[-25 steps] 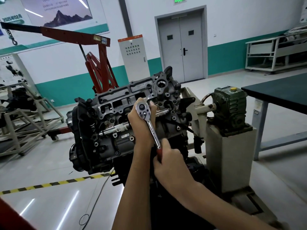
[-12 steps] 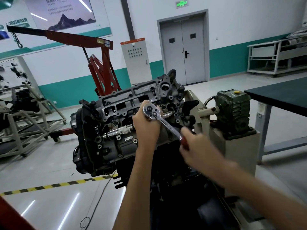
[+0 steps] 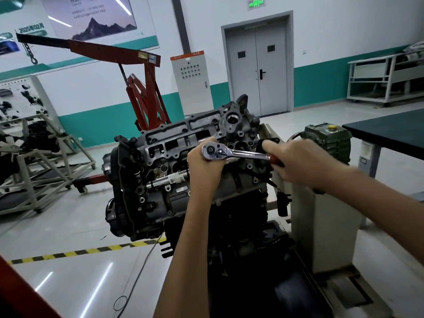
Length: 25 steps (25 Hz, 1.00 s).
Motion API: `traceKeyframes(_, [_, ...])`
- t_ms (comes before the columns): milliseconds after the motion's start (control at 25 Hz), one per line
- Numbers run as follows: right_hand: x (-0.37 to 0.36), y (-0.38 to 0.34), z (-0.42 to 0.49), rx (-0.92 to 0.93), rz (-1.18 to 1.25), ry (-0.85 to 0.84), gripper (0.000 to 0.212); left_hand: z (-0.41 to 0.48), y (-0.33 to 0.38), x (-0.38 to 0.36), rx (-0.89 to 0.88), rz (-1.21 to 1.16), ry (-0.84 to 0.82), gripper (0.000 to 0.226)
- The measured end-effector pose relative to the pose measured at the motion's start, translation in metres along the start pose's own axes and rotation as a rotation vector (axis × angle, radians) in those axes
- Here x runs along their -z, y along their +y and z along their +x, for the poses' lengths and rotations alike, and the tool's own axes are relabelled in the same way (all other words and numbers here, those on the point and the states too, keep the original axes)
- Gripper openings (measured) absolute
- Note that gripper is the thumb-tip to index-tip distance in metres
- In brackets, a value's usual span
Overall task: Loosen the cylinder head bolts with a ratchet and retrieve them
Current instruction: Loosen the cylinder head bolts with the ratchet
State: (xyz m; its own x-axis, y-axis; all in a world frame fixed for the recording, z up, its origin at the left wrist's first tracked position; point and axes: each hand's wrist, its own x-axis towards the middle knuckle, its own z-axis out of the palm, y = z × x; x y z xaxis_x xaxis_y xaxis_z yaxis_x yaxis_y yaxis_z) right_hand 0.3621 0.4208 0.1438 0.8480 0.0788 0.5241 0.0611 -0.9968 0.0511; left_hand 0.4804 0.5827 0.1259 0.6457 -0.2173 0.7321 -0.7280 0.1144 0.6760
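A wall banner (image 3: 31, 28) at far left appears to read "2025年02月". Above the door (image 3: 257, 70), a green lit sign (image 3: 257, 3) has blurred, unreadable characters. The mountain poster (image 3: 91, 17) carries small white lines, illegible. Also too small to read: the cabinet's (image 3: 192, 83) orange strip (image 3: 187, 55), a sticker (image 3: 152, 58) on the crane (image 3: 146, 97), a barcode label (image 3: 176, 179) on the engine (image 3: 160, 200), engraving on the ratchet (image 3: 243, 153).

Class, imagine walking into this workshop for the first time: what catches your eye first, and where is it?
The chrome ratchet at centre: the left hand cups its head, the right hand grips its handle, atop the dark engine. Behind on the left stands a red engine crane.
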Motion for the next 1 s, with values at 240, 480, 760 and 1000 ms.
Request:
traceKeyframes(240, [-0.058, -0.072, -0.038, -0.337, 0.532, 0.085, 0.019, -0.013, 0.006, -0.014, -0.055, 0.027, 0.119, 0.044])
traceKeyframes(480, [-0.07, -0.112, -0.037, -0.367, 0.7, 0.096, 0.017, -0.005, -0.001, -0.011, 0.068, -0.205, 0.131, 0.042])
traceKeyframes(760, [0.008, 0.003, 0.008, 0.049, -0.039, 0.022, 0.011, 0.002, 0.004, 0.005, -0.021, 0.054, -0.01, 0.045])
traceKeyframes(1000, [-0.066, -0.087, -0.042, -0.366, 0.615, 0.11, 0.017, -0.01, 0.004, -0.019, -0.019, 0.016, 0.166, 0.04])
